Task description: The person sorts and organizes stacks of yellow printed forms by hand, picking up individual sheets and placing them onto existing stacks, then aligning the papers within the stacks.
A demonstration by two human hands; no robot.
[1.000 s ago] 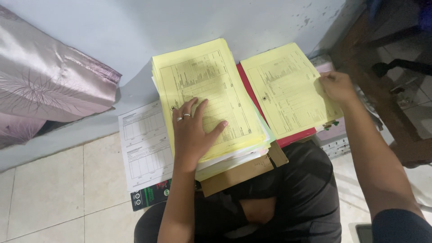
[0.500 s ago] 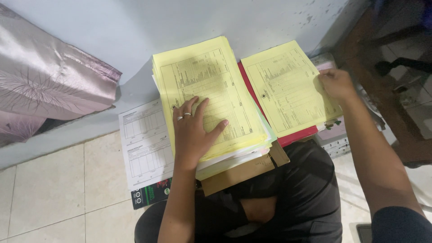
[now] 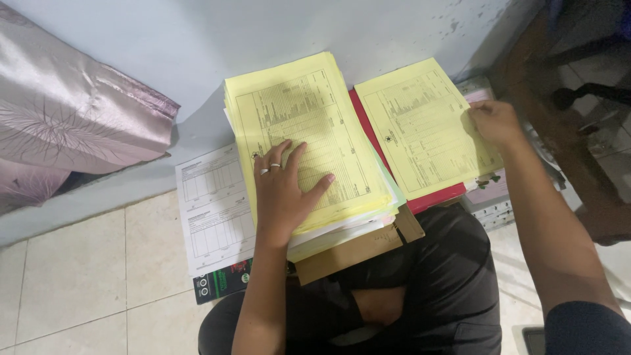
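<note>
On the yellow stack (image 3: 309,131), the left hand (image 3: 284,190) is lying flat, fingers spread apart and pressing on the top form. The right hand (image 3: 494,121) is pinching the edge of a loose yellow sheet (image 3: 420,128) lying over a red folder (image 3: 434,197). White forms (image 3: 210,210) are lying on the tiled floor (image 3: 72,276) beside the stack.

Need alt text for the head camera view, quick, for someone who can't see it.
A seated person's left hand presses flat on a thick stack of yellow forms on their lap, while the right hand holds the edge of a single yellow sheet lying over a red folder.
</note>
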